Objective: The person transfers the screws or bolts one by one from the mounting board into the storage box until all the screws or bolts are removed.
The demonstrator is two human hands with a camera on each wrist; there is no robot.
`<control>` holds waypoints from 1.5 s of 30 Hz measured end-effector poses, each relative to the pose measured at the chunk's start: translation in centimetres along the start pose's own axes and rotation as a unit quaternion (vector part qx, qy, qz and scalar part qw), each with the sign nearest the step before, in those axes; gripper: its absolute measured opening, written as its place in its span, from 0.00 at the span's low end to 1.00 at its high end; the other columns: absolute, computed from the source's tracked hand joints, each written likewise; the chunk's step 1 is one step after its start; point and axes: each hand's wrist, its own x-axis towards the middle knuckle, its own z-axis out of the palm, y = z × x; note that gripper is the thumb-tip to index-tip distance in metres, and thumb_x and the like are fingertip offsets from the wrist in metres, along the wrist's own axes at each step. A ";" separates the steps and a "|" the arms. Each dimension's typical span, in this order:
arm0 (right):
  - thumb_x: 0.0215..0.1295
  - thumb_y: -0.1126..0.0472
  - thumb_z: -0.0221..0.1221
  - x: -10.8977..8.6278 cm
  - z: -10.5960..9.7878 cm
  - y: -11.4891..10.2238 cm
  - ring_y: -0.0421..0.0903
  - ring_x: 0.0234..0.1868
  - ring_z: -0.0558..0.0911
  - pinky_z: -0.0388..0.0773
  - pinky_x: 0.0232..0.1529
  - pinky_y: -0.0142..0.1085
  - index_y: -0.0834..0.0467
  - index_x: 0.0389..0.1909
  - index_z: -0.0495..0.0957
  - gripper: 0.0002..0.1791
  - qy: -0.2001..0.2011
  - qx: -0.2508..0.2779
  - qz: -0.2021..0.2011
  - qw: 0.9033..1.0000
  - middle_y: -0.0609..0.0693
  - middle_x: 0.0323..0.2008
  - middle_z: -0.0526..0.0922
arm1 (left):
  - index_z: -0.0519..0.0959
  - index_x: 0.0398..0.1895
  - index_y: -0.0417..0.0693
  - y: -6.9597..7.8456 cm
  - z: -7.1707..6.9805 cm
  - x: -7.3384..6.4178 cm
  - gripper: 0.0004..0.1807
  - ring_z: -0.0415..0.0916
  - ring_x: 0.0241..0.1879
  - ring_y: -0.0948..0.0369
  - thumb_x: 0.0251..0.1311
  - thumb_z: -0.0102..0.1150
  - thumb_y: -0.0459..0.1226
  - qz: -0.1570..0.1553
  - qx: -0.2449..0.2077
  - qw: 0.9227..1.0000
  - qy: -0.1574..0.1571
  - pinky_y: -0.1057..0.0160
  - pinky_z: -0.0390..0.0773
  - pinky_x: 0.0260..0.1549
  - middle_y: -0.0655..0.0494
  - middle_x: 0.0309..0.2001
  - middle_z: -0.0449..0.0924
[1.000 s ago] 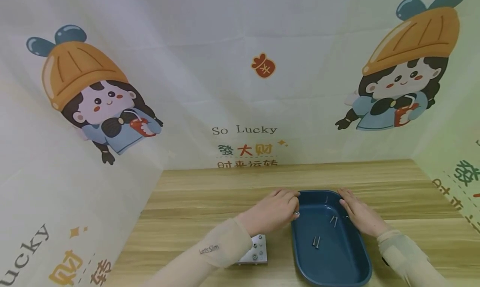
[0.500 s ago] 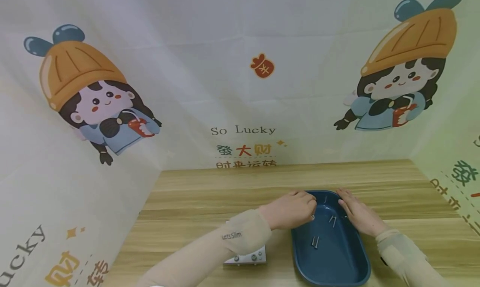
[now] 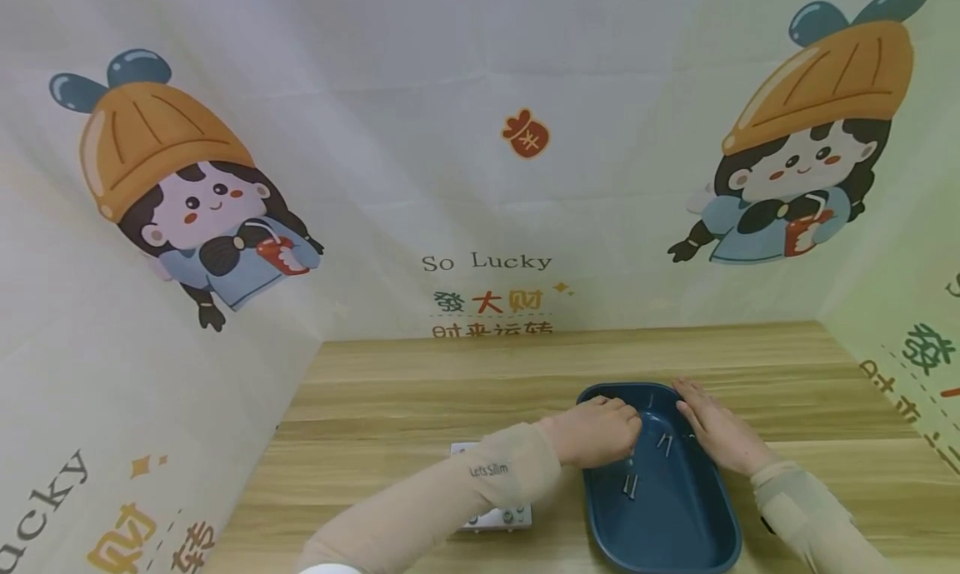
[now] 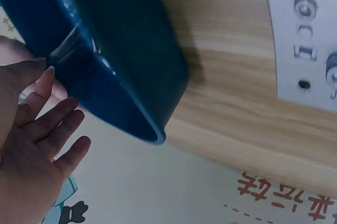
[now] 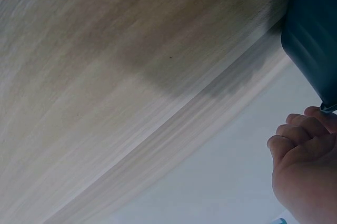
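My left hand (image 3: pixel 596 432) is over the upper left part of a blue tray (image 3: pixel 675 516). Seen from the left wrist, this hand (image 4: pixel 37 119) has its thumb and index fingertips close together, with the other fingers loosely extended. A small blurred metal piece (image 4: pixel 67 46), like a screw, shows just beyond the fingertips, inside the tray. Two pairs of screws (image 3: pixel 631 486) lie on the tray floor. My right hand (image 3: pixel 723 432) holds the tray's far right rim, thumb over the edge and fingers along the outside; the right wrist view shows its fingers (image 5: pixel 297 132) at the rim.
A silver metal block (image 3: pixel 498 518) with bolts and holes stands left of the tray, partly hidden under the left forearm. All of it is on a wood-grain table (image 3: pixel 390 407). A printed white cloth (image 3: pixel 420 182) hangs behind and at the sides.
My left hand has moved right from the tray's left rim to over its inside. The shiny metal piece at its fingertips now appears lower, below the hand. My right hand has stayed put.
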 end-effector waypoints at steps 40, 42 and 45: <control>0.79 0.60 0.44 -0.1 0.3 0.3 0.75 0.68 0.61 0.61 0.65 0.67 0.76 0.67 0.62 0.25 0.027 0.001 -0.025 0.999 0.76 0.68 0.61 | 0.78 0.51 0.46 -3.2 2.5 -11.0 0.12 0.72 0.64 0.56 0.70 0.56 0.41 -0.131 -0.174 0.973 0.072 0.59 0.70 0.68 0.49 0.61 0.77; 0.79 0.60 0.43 -0.1 0.2 0.3 0.75 0.69 0.59 0.60 0.66 0.67 0.76 0.67 0.61 0.26 0.019 0.004 -0.021 1.000 0.76 0.69 0.60 | 0.78 0.51 0.47 -3.0 3.2 -11.6 0.11 0.72 0.64 0.56 0.70 0.56 0.40 -0.133 -0.175 0.973 0.070 0.58 0.70 0.68 0.49 0.61 0.77; 0.79 0.60 0.43 0.0 0.2 0.2 0.75 0.69 0.59 0.59 0.67 0.67 0.76 0.68 0.60 0.26 0.011 0.003 -0.017 1.000 0.76 0.69 0.59 | 0.78 0.50 0.48 -2.6 4.3 -12.4 0.11 0.72 0.64 0.55 0.70 0.56 0.40 -0.141 -0.187 0.970 0.058 0.57 0.71 0.67 0.49 0.62 0.76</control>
